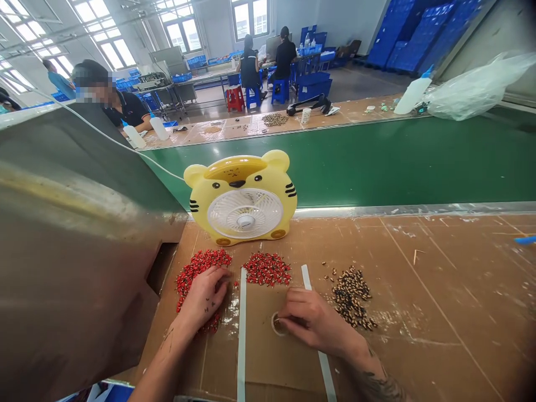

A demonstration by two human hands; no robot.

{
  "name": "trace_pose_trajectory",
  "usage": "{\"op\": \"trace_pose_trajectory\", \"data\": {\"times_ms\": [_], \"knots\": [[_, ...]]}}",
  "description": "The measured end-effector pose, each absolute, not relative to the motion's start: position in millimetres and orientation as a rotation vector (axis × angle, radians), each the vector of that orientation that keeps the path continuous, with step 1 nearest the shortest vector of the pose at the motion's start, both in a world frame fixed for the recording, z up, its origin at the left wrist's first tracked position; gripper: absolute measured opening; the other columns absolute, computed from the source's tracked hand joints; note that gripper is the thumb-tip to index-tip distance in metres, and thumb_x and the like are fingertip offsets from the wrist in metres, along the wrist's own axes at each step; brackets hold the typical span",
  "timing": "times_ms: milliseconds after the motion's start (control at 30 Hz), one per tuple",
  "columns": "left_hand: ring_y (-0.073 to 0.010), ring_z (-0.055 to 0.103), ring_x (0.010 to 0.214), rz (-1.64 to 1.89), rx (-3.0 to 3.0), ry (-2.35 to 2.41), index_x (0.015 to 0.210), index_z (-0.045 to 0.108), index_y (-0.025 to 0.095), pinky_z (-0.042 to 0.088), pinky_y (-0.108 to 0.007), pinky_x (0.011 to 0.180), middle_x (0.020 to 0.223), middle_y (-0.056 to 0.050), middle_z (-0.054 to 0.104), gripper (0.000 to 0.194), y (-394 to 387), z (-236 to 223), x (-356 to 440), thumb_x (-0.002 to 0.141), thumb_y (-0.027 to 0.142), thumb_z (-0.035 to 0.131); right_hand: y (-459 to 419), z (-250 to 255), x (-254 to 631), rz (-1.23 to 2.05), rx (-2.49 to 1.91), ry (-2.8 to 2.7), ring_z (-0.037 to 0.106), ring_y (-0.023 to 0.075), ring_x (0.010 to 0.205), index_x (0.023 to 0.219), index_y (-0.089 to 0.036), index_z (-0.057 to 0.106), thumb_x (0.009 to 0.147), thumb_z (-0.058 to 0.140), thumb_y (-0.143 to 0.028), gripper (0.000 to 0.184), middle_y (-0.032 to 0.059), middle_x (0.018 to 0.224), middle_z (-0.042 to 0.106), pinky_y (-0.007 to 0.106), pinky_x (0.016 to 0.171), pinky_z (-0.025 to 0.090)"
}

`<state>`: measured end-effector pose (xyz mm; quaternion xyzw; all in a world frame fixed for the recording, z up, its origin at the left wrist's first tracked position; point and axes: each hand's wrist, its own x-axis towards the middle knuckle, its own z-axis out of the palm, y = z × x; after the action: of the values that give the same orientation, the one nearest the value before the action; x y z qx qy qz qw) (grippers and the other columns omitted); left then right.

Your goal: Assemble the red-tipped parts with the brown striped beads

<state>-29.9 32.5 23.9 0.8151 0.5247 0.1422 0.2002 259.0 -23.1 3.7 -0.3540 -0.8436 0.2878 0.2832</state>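
Observation:
My left hand (206, 297) rests over a pile of small red pieces (190, 273), its fingers curled and thumb drawn in; anything between the fingertips is hidden. My right hand (316, 321) is closed in a pinch beside a small pale ring (274, 328) lying on a cardboard sheet (276, 365). What those fingers hold is too small to make out. Pale tape strips run along the sheet's left side (242, 346) and right side (327, 377). A second red pile (268, 269) lies at the sheet's far end. Small black-and-tan pieces (352, 296) are heaped right of my right hand.
A yellow tiger-faced fan (201, 187) stands behind the piles. On the left rises a metal housing (75, 251). Beyond a green divider (377, 167) are a bench with white bottles (412, 96) and a plastic bag (469, 95). Several people sit or stand farther back.

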Motion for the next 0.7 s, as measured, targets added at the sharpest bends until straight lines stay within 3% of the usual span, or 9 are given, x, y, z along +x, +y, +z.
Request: {"op": "trace_pose_trajectory", "data": {"times_ms": [167, 433, 567, 700], "knots": [[-0.0228, 0.067, 0.091, 0.314, 2.280, 1.374, 0.098, 0.069, 0.020, 0.051, -0.031, 0.083, 0.099, -0.008, 0.071, 0.020, 21.8, 19.0, -14.1, 0.089, 0.015, 0.053, -23.7, 2.6, 259.5, 0.787, -0.948, -2.252, 0.054, 0.0172, 0.072, 0.083, -0.019, 0.069, 0.095, 0.053, -0.021, 0.021, 0.0040, 0.073, 0.062, 0.028, 0.066, 0.040], [-0.0238, 0.069, 0.083, 0.104, 2.376, 1.396, 0.095, 0.073, 0.018, 0.050, -0.031, 0.076, 0.090, -0.010, 0.073, 0.031, 25.1, 21.6, -5.6, 0.089, 0.010, 0.043, -22.3, 4.8, 260.8, 0.789, -0.954, -2.274, 0.052, 0.0169, 0.071, 0.081, -0.018, 0.067, 0.094, 0.054, -0.019, 0.018, 0.0033, 0.071, 0.060, 0.028, 0.064, 0.038], [-0.0215, 0.068, 0.082, 0.302, 2.183, 1.326, 0.091, 0.074, 0.018, 0.049, -0.028, 0.077, 0.089, -0.008, 0.074, 0.026, 24.4, 28.0, -3.1, 0.084, 0.010, 0.050, -24.1, 7.3, 259.8, 0.702, -0.934, -2.332, 0.049, 0.0166, 0.066, 0.074, -0.018, 0.063, 0.093, 0.051, -0.017, 0.022, 0.0028, 0.068, 0.056, 0.028, 0.061, 0.035], [-0.0155, 0.062, 0.064, 0.557, 1.677, 1.284, 0.080, 0.072, 0.016, 0.046, -0.023, 0.060, 0.073, -0.004, 0.071, 0.011, 17.6, 28.8, 9.8, 0.080, 0.019, 0.061, -25.6, 7.8, 257.5, 0.610, -0.947, -2.348, 0.047, 0.0165, 0.065, 0.072, -0.019, 0.062, 0.093, 0.048, -0.017, 0.025, 0.0030, 0.068, 0.055, 0.029, 0.061, 0.034]]}}
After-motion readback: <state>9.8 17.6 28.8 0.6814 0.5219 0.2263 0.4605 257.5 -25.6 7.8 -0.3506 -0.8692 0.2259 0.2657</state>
